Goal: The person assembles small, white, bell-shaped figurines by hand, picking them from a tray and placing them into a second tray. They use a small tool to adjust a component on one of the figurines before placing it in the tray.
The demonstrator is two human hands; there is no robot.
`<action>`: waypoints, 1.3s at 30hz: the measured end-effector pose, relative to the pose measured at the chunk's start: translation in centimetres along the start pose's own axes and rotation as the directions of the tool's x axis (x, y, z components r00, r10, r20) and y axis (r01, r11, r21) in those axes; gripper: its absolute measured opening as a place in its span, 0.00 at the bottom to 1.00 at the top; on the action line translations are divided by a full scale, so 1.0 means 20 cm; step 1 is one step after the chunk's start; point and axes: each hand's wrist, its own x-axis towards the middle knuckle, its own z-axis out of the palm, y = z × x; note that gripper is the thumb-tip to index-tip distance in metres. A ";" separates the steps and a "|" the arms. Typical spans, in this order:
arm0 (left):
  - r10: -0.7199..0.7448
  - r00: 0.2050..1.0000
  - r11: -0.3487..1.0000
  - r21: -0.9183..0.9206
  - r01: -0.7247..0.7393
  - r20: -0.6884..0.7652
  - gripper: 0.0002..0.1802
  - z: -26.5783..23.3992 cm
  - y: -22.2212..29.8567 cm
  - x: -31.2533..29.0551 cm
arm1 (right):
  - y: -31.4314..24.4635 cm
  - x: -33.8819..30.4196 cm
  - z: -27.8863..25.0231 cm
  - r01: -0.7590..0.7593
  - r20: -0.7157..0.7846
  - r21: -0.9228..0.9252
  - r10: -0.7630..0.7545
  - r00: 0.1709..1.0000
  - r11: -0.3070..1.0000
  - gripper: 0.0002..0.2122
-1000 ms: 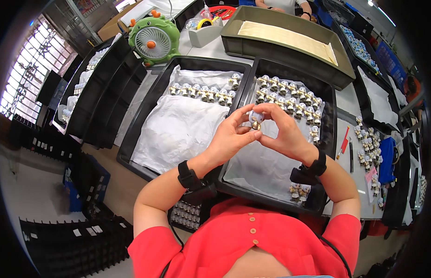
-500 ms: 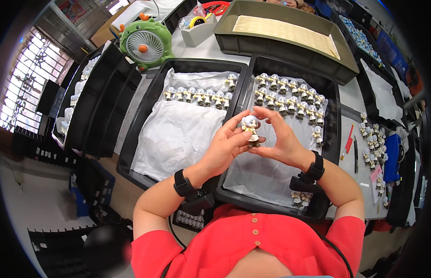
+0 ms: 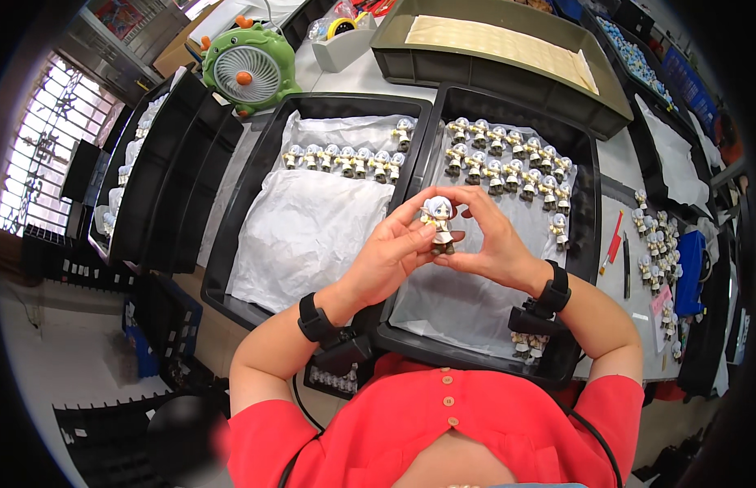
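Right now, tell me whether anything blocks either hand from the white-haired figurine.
Nothing visible does. The left hand holds the white-haired figurine directly; the right hand curves around its other side with no object between, though its contact is unclear.

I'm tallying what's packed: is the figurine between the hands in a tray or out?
Out: the left hand grips the figurine above the right black tray, with the right hand curled beside it.
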 end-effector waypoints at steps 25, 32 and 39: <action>0.005 0.990 1.000 0.028 -0.001 -0.144 0.31 -0.03 -0.02 0.00 | 0.06 -0.02 0.00 -0.341 0.236 0.315 0.275 0.932 0.886 0.37; -0.008 0.990 0.999 0.033 0.013 -0.144 0.29 -0.01 0.00 0.00 | 0.06 -0.02 0.00 -0.346 0.255 0.342 0.268 0.929 0.874 0.37; 0.017 0.999 0.986 -0.162 -0.024 -0.046 0.27 -0.03 -0.01 0.01 | 0.04 -0.03 0.03 -0.350 0.172 0.443 0.305 0.937 0.825 0.34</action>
